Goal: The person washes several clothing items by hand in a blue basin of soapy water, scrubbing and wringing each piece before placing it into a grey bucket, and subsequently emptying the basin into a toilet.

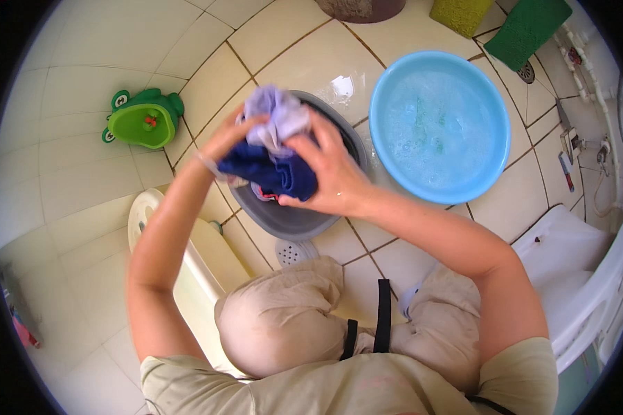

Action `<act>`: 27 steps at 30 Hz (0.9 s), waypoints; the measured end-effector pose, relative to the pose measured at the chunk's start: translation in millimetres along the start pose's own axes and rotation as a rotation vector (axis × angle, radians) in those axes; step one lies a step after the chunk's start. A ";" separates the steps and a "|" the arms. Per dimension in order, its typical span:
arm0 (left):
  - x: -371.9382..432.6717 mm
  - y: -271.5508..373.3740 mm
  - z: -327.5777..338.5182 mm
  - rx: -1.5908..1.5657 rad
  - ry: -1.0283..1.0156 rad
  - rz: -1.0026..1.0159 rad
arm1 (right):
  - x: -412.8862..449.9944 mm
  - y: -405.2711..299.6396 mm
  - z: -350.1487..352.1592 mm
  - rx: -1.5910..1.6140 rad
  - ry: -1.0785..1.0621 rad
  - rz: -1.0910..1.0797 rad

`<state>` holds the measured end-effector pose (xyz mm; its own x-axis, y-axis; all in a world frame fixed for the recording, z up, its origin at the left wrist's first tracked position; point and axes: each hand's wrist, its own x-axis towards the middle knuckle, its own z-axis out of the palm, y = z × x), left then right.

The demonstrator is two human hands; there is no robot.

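Note:
Above a grey plastic basin [311, 228], both hands hold a bundle of cloth. My left hand [233, 135] grips its left side, beside a pale lavender cloth [272, 116]; part of that hand is hidden by the fabric. My right hand [332, 168] has its fingers spread round the right side, with the thumb under a dark blue cloth [278, 168]. The blue cloth hangs just below the lavender one. Some cloth with red edging [263, 194] shows beneath, in or over the basin. To the right, a light blue basin [438, 192] holds sudsy water.
A green frog-shaped container [145, 124] is at the left wall. A cream plastic tub [207, 270] lies beside my left arm. Green cloth [527, 31] and yellow-green cloth [459, 15] are at top right, near a floor drain [525, 72]. A brush [566, 171] lies right.

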<state>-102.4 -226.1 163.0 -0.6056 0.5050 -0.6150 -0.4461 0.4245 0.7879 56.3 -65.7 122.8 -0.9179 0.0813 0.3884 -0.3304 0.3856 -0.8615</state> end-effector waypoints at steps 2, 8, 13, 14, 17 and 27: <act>4.7 -63.2 -16.9 0.401 0.207 0.132 | -16.9 16.1 23.1 -0.069 -0.080 0.061; 12.8 -162.7 20.9 0.924 0.480 0.545 | -57.1 68.4 24.4 -0.513 -0.527 -0.021; 22.9 -155.5 9.4 1.012 0.379 0.561 | -47.0 59.6 7.2 -0.681 -0.558 -0.018; 15.7 -141.2 0.7 1.043 0.319 0.381 | -31.9 44.0 -9.3 -0.616 -0.713 0.024; 6.0 -53.9 2.5 1.424 0.134 0.278 | -21.9 37.6 -67.8 -0.465 -0.847 0.116; 165.5 -25.4 145.7 1.229 -0.080 0.559 | -128.5 175.1 -261.3 -0.715 0.537 0.961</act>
<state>-95.3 -43.8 36.5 -0.4519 0.8542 -0.2572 0.7441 0.5200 0.4193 173.8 231.6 7.5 -0.4637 0.8843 -0.0557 0.7433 0.3540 -0.5676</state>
